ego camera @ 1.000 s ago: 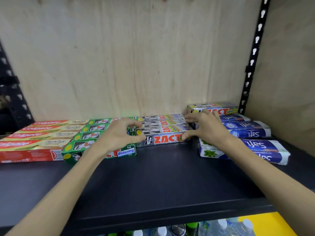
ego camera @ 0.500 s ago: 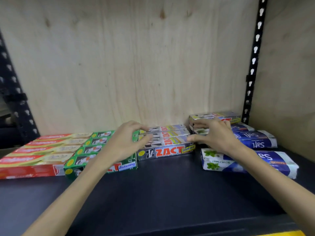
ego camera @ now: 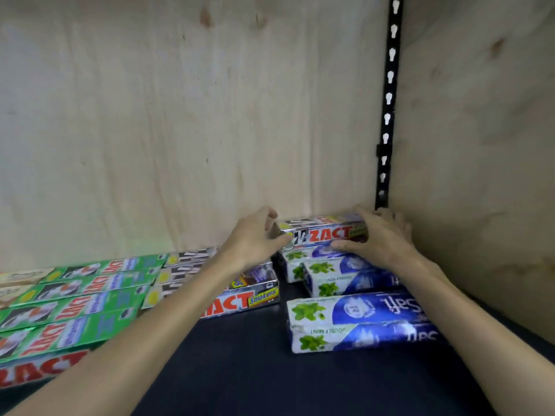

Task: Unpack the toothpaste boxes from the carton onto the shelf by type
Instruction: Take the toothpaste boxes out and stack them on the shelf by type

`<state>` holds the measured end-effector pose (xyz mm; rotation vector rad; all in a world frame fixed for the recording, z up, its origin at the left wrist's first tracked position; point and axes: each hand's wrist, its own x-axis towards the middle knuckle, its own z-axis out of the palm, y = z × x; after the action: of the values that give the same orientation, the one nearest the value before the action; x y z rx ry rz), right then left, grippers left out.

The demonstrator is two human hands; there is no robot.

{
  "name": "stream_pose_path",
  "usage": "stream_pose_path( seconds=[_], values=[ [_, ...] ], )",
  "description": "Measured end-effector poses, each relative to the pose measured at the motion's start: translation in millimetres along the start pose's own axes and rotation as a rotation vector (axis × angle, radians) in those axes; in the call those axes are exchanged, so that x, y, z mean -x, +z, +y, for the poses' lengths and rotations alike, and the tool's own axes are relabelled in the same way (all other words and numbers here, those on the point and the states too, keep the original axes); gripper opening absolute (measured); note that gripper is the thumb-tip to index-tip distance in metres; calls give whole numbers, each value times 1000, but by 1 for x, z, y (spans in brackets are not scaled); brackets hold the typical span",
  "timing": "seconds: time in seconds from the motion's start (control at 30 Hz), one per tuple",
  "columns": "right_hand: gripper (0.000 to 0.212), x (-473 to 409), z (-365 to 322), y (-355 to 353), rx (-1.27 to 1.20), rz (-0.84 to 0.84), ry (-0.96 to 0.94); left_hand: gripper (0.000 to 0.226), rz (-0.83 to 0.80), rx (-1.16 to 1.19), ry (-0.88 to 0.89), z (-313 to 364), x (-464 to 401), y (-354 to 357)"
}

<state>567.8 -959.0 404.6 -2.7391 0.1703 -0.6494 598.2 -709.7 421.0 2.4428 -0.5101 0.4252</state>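
Your two hands meet on one silver box (ego camera: 326, 232), the ZACT carton that lies on top of the blue boxes (ego camera: 354, 274) at the back right of the shelf (ego camera: 270, 370), close to the plywood wall (ego camera: 180, 130) and near the black slotted post (ego camera: 387, 115). Your left hand (ego camera: 255, 240) is at the box's left end, thumb under the front corner and fingers curled over the top, so that grip is grasping the box. Your right hand (ego camera: 380, 235) covers the right end, thumb along the lower front edge and fingers bent over the top and back, so that grip is grasping the same box too. The box lies flat between the two grips with its long axis running left to right, roughly along the back wall, its printed face turned toward you and the lettering upright. Below it the blue boxes lie side by side with the same left-to-right axis, their print upside down from your side, and one more blue pack (ego camera: 360, 322) lies nearer to you, apart from the rest. Left of them, partly under your left forearm, sits the silver row (ego camera: 249, 298) of matching ZACT cartons, and further left the green row (ego camera: 75, 307), all lying flat, long axes running sideways and tilted a little in this view.
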Motion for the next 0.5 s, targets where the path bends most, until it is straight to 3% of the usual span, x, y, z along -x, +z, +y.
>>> stream_pose_path(
  seconds=[0.17, 0.5],
  values=[
    [98, -12, 12, 7, -98, -46, 58, 46, 62, 64, -16, -5, -11, 23],
    [65, 11, -7, -8, -299, 206, -35, 61, 165, 81, -49, 11, 10, -9]
  ],
)
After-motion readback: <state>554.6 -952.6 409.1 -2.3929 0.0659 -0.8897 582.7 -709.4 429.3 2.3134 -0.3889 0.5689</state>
